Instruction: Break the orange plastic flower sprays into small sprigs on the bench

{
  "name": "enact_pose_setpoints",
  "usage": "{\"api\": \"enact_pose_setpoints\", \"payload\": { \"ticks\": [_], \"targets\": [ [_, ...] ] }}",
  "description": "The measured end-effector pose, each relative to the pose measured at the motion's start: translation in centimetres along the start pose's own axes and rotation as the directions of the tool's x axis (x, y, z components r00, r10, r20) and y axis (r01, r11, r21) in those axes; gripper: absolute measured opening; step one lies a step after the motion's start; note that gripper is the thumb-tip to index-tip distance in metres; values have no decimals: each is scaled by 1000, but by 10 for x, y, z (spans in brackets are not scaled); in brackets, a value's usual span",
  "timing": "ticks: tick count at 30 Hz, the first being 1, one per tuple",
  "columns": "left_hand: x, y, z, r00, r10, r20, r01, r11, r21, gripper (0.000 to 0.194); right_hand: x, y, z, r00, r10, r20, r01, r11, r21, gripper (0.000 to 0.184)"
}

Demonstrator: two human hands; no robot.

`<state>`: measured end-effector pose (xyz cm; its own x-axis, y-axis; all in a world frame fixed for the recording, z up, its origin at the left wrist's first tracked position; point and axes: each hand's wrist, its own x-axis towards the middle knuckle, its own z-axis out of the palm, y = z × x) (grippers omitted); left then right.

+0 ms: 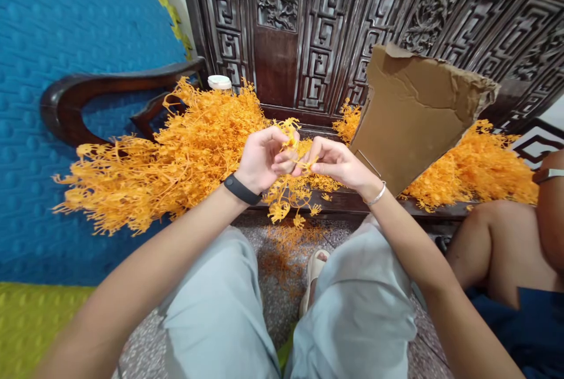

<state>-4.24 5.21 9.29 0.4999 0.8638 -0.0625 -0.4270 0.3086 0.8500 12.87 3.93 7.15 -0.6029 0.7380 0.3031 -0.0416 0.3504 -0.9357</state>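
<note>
My left hand (263, 158), with a black band at the wrist, has its fingers curled around an orange plastic flower sprig (289, 135). Flower heads poke out above the fingers, and more branches dangle below toward the bench edge. Close beside it, my right hand (332, 163), wearing a silver bangle, pinches a small orange piece between thumb and fingertips. Whether that piece is still joined to the sprig I cannot tell. Left of my hands rises a big heap of the same orange sprigs (176, 161), spilling over the bench end.
A cardboard sheet (414, 108) leans on the dark carved wooden bench (275, 67). Behind it lies another orange heap (480, 167). A white-lidded container (219, 81) stands at the back left. Orange scraps (286, 247) litter the floor. Another person's knee (489, 238) is at the right.
</note>
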Motion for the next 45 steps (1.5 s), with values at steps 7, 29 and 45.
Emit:
{"api": "enact_pose_setpoints", "payload": {
  "ticks": [7,29,45],
  "targets": [
    [-13,-8,6,976,-127,176,123,992,35,10,-23,-19,9,996,-15,87,13,1000,14,19],
    [4,-34,-53,974,-158,161,-24,638,770,26,17,123,-91,735,92,-672,-584,591,-557,6],
    [3,-28,-72,988,-131,83,10,589,808,31,32,87,-56,882,253,-397,-386,873,-300,20]
  ]
}}
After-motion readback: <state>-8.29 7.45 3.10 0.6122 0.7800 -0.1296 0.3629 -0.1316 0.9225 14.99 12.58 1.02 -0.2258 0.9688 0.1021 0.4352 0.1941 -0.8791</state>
